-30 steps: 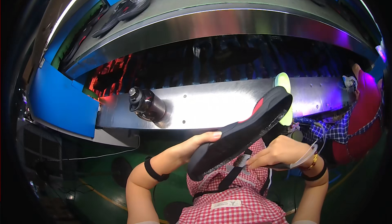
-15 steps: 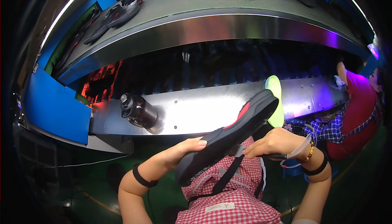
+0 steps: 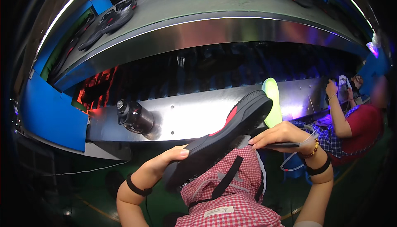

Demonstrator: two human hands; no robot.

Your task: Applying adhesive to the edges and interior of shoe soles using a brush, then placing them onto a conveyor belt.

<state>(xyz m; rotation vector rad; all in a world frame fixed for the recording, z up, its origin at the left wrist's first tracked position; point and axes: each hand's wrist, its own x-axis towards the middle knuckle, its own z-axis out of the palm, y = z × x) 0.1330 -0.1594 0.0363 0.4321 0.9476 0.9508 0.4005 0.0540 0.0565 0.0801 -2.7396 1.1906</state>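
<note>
My left hand [image 3: 171, 157] grips one end of a black shoe [image 3: 221, 129] with a red patch, its thumb on the side and most fingers hidden behind. The shoe slants up to the right, its dark underside turned toward my right hand. My right hand [image 3: 280, 136] is closed on a thin dark-handled tool [image 3: 283, 145]. Its flat greyish tip [image 3: 244, 141] is close to the shoe's underside; I cannot tell whether they touch. Just past the shoe's upper end, a yellow-green insole-shaped piece [image 3: 273, 105] stands over the metal ledge.
A dark bottle [image 3: 136, 119] stands on the metal ledge [image 3: 202, 98]. Above the dark slot, a grey-green belt [image 3: 178, 5] carries several black shoes. Blue panels [image 3: 49, 111] flank the left side. At right, a co-worker in a red top [image 3: 362, 129] has raised hands.
The shoe and my left hand have shifted slightly left and down. My right hand still holds the tool near the shoe. The co-worker's arms have moved and show more fully.
</note>
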